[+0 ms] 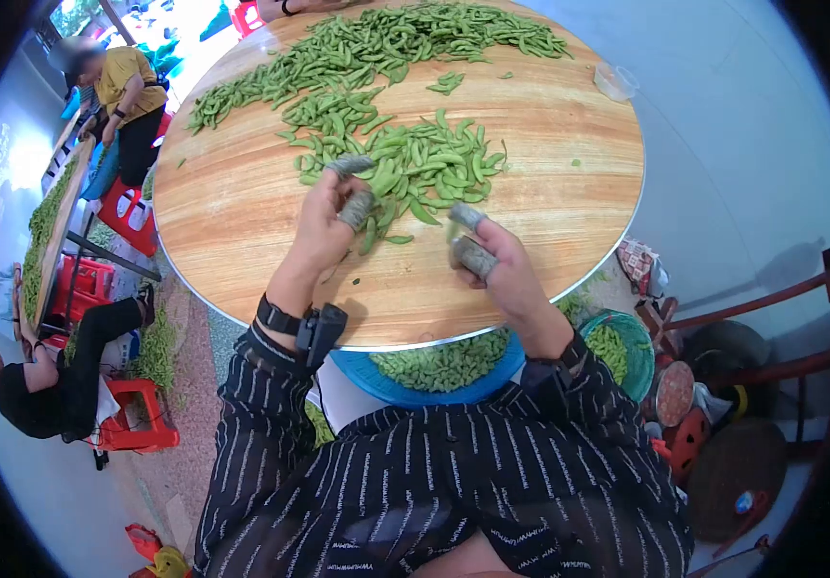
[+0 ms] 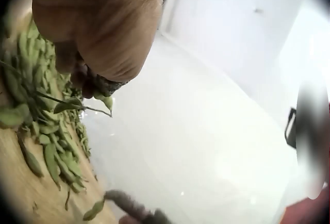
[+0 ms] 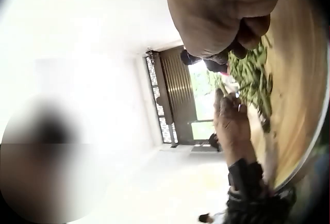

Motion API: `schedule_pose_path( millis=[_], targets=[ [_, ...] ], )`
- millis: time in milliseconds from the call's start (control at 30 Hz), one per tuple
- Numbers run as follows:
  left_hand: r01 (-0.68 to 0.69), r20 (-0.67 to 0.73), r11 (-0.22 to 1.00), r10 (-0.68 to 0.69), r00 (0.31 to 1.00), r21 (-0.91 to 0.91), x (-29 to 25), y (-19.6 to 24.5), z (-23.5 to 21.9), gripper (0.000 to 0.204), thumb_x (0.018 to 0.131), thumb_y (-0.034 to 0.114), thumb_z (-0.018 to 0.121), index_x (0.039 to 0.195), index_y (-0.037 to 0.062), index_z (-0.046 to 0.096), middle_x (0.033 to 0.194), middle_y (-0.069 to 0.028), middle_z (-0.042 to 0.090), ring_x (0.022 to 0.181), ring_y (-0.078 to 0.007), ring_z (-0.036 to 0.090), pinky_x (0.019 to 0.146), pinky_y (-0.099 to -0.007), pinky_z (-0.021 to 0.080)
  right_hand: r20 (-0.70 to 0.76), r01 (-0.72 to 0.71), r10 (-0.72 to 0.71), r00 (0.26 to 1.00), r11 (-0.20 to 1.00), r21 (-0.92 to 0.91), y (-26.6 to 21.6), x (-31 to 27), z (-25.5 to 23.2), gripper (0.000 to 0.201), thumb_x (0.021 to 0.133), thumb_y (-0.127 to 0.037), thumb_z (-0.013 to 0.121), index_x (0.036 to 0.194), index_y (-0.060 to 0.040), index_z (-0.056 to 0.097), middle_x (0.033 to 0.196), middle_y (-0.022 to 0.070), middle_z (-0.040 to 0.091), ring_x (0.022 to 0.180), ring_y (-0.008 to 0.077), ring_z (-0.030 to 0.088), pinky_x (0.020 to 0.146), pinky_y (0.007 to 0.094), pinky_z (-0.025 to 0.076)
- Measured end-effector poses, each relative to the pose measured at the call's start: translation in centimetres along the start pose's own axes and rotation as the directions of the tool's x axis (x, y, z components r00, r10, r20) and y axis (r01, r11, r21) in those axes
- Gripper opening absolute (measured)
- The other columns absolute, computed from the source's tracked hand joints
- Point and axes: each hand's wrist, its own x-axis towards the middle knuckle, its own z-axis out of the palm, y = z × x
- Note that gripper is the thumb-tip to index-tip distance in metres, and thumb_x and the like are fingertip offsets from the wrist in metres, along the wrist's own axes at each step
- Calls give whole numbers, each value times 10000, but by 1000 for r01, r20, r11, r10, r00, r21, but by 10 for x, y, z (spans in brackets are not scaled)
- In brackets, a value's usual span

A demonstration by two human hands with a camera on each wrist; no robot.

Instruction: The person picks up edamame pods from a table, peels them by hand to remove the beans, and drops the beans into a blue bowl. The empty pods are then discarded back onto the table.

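Observation:
Green soybean pods (image 1: 439, 159) lie heaped on the round wooden table (image 1: 550, 193). My left hand (image 1: 324, 223) is at the near edge of the heap, thumb and forefinger wrapped in grey tape. It pinches a pod at its fingertips; a thin stem (image 2: 67, 103) shows beneath it in the left wrist view. To its right, over bare wood, my right hand (image 1: 502, 265) pinches a blurred pod (image 2: 94, 211) between taped thumb and forefinger. The palm hides most of the right fingers in the right wrist view.
A larger pod heap (image 1: 415, 39) covers the far side, near a clear plastic cup (image 1: 615, 82). Below the near edge stands a blue basin (image 1: 357, 371) of pods, with a green basket (image 1: 641, 337) to its right. Other people sit at a side table (image 1: 54, 226) on the left.

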Motion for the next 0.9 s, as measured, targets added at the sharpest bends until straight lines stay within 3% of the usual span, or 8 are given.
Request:
schedule_pose_path(
  millis=[133, 433, 500, 533, 600, 700, 800, 900],
  targets=[
    [-53, 65, 987, 43, 997, 152, -18, 21, 18, 328, 777, -30, 512, 1090, 43, 445, 759, -4, 508, 680, -68, 465, 598, -194, 386, 231, -58, -3, 973, 965, 257, 1, 20, 11, 190, 828, -63, 483, 1011, -57, 533, 727, 0, 525, 567, 25, 431, 470, 132, 300],
    [186, 110, 982, -183, 977, -19, -43, 30, 46, 243, 778, 19, 529, 1014, 10, 472, 794, -44, 557, 703, -116, 514, 593, -244, 404, 110, 82, -75, 991, 995, -57, 7, 16, 12, 138, 799, -41, 531, 935, -29, 549, 751, -13, 568, 574, 36, 477, 482, 175, 368],
    [238, 135, 971, -232, 963, -28, -44, 33, 47, 206, 779, 29, 530, 979, 2, 491, 781, -49, 566, 697, -128, 522, 591, -259, 409, 158, 342, -308, 938, 896, -283, 14, 20, 11, 168, 765, -16, 546, 931, 11, 535, 692, 17, 560, 568, 73, 490, 496, 226, 394],
    [187, 139, 957, -221, 965, 222, -43, 32, 44, 160, 785, 32, 518, 941, -4, 510, 753, -46, 567, 685, -128, 523, 588, -270, 411, 161, 339, -304, 939, 898, -282, 12, 20, 9, 168, 765, -16, 546, 931, 11, 535, 692, 17, 560, 568, 73, 490, 496, 226, 394],
    [130, 142, 879, -217, 966, 458, -44, 32, 40, 123, 792, 36, 507, 903, -11, 528, 725, -44, 568, 673, -128, 524, 585, -280, 413, 288, 494, -448, 847, 459, -739, 3, 18, 2, 179, 736, -6, 542, 913, 22, 535, 660, 92, 551, 568, 168, 525, 527, 296, 417],
    [132, 116, 880, -206, 972, 457, -47, 34, 41, 86, 801, 39, 498, 845, -22, 539, 668, -22, 542, 636, -101, 497, 562, -271, 404, 128, 295, -470, 873, 301, -907, -17, 20, -15, 191, 717, -3, 530, 908, 7, 540, 638, 159, 523, 588, 261, 540, 557, 331, 429],
    [255, 75, 936, -280, 957, 242, -55, 36, 47, 84, 789, 11, 498, 861, -6, 539, 701, -13, 541, 637, -68, 478, 571, -202, 392, 102, 272, -296, 950, 622, -734, -15, 10, -31, 201, 727, -4, 515, 926, -12, 543, 703, 168, 543, 651, 300, 545, 588, 344, 435],
    [323, 39, 945, -325, 945, 42, -60, 20, 50, 110, 793, 48, 533, 883, -16, 527, 680, -2, 507, 623, -64, 442, 544, -220, 380, 89, 354, -445, 891, 558, -750, 4, 7, -32, 178, 724, 41, 502, 893, 16, 550, 706, 108, 479, 625, 199, 489, 577, 263, 392]
  ],
)
